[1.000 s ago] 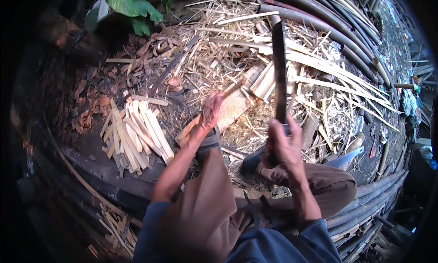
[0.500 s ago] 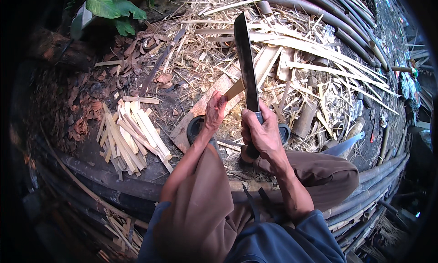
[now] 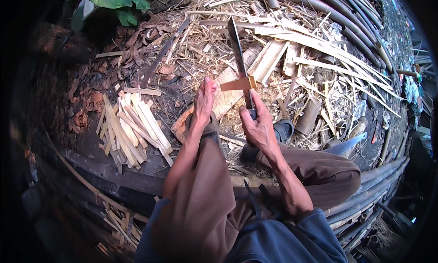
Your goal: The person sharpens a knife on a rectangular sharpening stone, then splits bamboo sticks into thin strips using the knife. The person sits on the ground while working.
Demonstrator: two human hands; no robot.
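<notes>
My right hand [image 3: 259, 126] is closed around the dark handle of a machete [image 3: 237, 51], whose blade points away from me. A short flat bamboo piece [image 3: 235, 84] lies across the lower blade, just beyond my right hand, and seems caught on it. To the left of this piece my left hand [image 3: 204, 99] is raised with the fingers extended, apart from the bamboo and holding nothing. Below the hands a flat wooden block [image 3: 230, 99] rests on the ground between my feet.
Split bamboo strips [image 3: 132, 131] lie in a pile at the left. Longer strips [image 3: 328, 48] and shavings cover the ground ahead. A saw blade [image 3: 346, 144] lies by my right knee. Bamboo poles [image 3: 123, 185] run beside me, with more poles [image 3: 319, 10] at the far right.
My left hand has let go of the bamboo piece and drawn back left. The piece now sits crosswise on the machete blade. The machete has come lower and tilted slightly left.
</notes>
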